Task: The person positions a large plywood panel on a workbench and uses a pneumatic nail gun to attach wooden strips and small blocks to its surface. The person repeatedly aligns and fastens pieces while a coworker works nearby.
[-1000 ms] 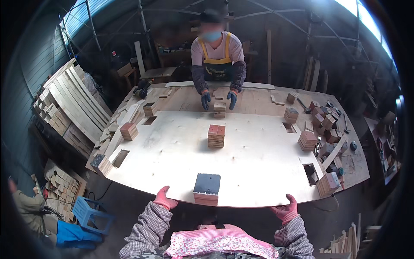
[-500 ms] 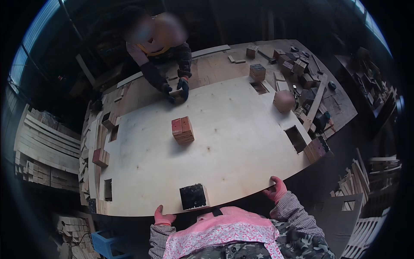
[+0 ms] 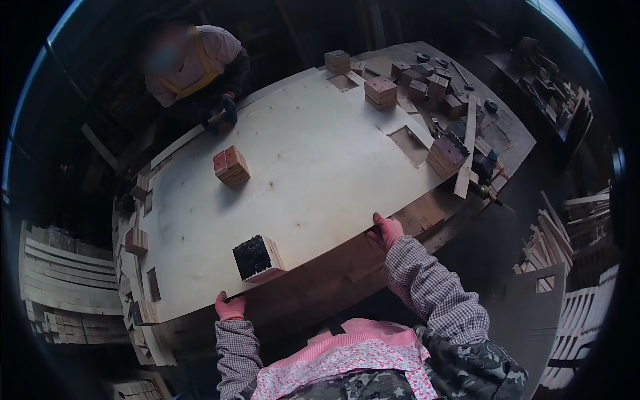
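Note:
A large pale plywood sheet with rectangular cutouts near its ends lies on the workbench. My left hand, in a pink glove, grips its near edge at the left, thumb on top. Farther right along that edge, my right hand, also pink-gloved, is closed on the sheet. Both hands' lower fingers are hidden beneath it. A black-topped wood block stands near the edge between my hands. Toward the middle sits a red-topped wood block stack. Another block stack stands by the right cutout.
Across the sheet, a co-worker's dark-gloved hand is at the far edge. More block stacks line the right end, and others stand at the left. Loose blocks, a long strip and tools crowd the bench's right side. Stacked boards lie at left.
The plywood sheet has shifted away from me with the blocks on it, baring bench along the near side. My arms reach farther forward. The co-worker's hands have moved back to the far edge.

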{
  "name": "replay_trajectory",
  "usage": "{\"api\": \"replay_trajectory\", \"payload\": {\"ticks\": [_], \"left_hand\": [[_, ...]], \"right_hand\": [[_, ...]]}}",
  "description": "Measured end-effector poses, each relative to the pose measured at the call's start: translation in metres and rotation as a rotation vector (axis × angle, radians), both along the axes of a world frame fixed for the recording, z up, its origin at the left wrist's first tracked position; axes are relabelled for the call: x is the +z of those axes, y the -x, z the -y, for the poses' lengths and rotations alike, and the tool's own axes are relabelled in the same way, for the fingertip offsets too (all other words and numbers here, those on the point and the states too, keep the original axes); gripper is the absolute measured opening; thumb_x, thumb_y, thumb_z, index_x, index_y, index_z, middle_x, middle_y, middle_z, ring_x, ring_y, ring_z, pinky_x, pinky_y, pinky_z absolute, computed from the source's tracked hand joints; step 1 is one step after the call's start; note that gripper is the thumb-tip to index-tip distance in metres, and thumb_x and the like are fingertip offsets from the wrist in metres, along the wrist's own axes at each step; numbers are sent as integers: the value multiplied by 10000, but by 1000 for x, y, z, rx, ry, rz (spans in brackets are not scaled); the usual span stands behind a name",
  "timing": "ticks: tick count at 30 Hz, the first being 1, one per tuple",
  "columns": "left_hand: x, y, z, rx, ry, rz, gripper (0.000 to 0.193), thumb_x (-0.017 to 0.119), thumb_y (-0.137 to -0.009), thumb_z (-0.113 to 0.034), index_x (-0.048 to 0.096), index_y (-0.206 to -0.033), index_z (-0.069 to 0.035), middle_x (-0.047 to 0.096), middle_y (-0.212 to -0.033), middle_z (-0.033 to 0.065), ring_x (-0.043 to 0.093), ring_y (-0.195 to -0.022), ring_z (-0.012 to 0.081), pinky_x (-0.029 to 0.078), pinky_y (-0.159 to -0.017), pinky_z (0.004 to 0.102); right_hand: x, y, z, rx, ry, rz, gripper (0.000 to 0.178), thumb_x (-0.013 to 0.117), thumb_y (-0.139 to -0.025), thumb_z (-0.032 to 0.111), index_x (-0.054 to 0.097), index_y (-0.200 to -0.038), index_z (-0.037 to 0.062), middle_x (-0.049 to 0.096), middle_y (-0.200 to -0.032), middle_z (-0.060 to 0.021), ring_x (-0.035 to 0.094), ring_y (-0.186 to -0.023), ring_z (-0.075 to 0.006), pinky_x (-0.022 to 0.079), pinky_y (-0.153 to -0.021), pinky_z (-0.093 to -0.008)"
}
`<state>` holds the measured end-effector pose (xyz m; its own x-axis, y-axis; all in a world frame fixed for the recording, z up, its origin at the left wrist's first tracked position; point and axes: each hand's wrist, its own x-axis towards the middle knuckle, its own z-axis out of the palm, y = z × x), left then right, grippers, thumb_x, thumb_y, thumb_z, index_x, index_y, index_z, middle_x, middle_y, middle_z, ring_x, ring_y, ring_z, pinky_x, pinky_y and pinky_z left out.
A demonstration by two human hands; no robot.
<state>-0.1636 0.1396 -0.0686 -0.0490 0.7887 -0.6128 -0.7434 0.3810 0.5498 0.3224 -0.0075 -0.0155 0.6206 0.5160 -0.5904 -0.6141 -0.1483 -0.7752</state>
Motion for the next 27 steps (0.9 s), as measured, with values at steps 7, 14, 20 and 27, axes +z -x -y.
{"api": "replay_trajectory", "payload": {"ticks": [7, 14, 20, 27], "left_hand": [[-36, -6, -70, 81, 121, 287, 297, 455, -860, -151, 558, -1106, -22, 604, -1128, 121, 544, -1061, 314, 417, -932, 480], [-12, 22, -23, -355, 185, -50, 91, 535, -855, -215, 503, -828, -134, 524, -776, 23, 498, -721, 184, 432, -655, 311], [-6, -10, 38, -635, 44, 352, 97, 554, -863, -250, 516, -848, -162, 509, -780, -6, 498, -738, 176, 436, -673, 303], [3, -80, 82, -548, 164, 6, 340, 577, -872, -318, 552, -1175, -164, 567, -1181, 10, 536, -1079, 240, 435, -901, 391]], "right_hand": [[-35, 6, -59, -16, -46, -99, 326, 664, -846, 205, 537, -1019, -41, 595, -942, -141, 613, -815, -256, 595, -597, -303], [-3, 19, -45, 387, -335, -477, 106, 503, -856, 81, 542, -878, -15, 623, -859, -106, 641, -722, -210, 557, -643, -314], [27, -21, -28, 3, 59, -155, 222, 521, -846, 71, 511, -1054, -7, 626, -856, -96, 630, -653, -182, 543, -553, -312], [-33, -8, 51, -120, 125, 50, 195, 565, -820, 94, 550, -991, 0, 614, -808, -57, 566, -620, -135, 443, -525, -251]]}}
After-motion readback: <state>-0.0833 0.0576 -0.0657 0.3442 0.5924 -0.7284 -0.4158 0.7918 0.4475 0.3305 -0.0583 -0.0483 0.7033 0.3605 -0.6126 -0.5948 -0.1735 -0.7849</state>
